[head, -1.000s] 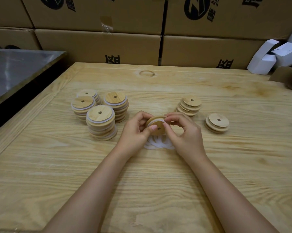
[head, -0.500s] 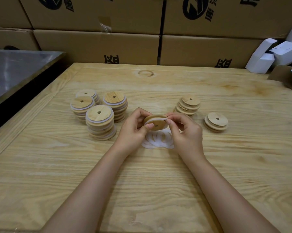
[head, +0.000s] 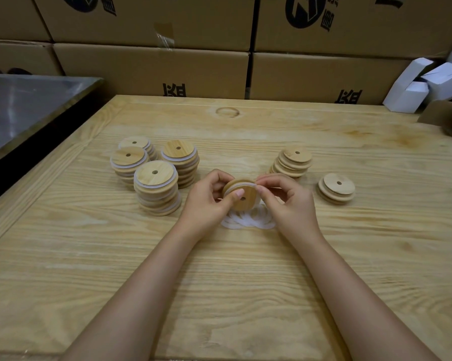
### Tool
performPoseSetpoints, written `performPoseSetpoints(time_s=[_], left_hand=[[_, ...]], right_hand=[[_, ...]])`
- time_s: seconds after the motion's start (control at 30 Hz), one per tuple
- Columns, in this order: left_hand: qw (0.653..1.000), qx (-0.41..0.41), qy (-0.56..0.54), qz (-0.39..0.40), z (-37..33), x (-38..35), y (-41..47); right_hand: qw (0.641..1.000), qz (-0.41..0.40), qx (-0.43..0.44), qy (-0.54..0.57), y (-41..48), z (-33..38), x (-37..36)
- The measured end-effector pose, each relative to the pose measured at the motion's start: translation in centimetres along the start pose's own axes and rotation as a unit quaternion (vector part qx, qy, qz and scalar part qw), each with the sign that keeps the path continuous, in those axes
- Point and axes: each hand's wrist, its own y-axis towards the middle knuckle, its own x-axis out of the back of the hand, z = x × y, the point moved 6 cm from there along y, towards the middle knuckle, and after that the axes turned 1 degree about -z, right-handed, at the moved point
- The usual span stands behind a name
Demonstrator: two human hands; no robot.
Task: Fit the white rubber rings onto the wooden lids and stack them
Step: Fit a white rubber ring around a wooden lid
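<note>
At frame centre, the left hand point(head: 209, 204) grips the tilted lid point(head: 245, 201) steady. The right hand point(head: 290, 201) pinches its white ring point(head: 239, 187), probably seating it.

I log the table point(head: 219, 282) as pale matt wood with strong grain; the held lid point(head: 245, 201) is smooth light wood, its ring point(head: 239, 185) matt white rubber. Behind, cartons point(head: 152, 71) are plain brown cardboard; the left worktop point(head: 24, 105) is dull brushed metal.
</note>
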Motion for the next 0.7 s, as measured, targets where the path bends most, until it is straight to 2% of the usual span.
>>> performPoseSetpoints(time_s=[0.13, 0.27, 0.7], left_hand=[[0.999, 0.011, -0.029, -0.026, 0.24, 0.23, 0.13], [0.999, 0.012, -0.036, -0.02, 0.34, 0.28, 0.23], [0.994, 0.002, -0.107, 0.004, -0.2, 0.21, 0.34]], right_hand=[[0.999, -0.006, 0.003, -0.032, -0.13, 0.0, -0.12], [0.998, -0.028, 0.008, -0.054, -0.31, 0.16, -0.13], [0.992, -0.056, -0.086, 0.069, -0.27, -0.62, 0.08]])
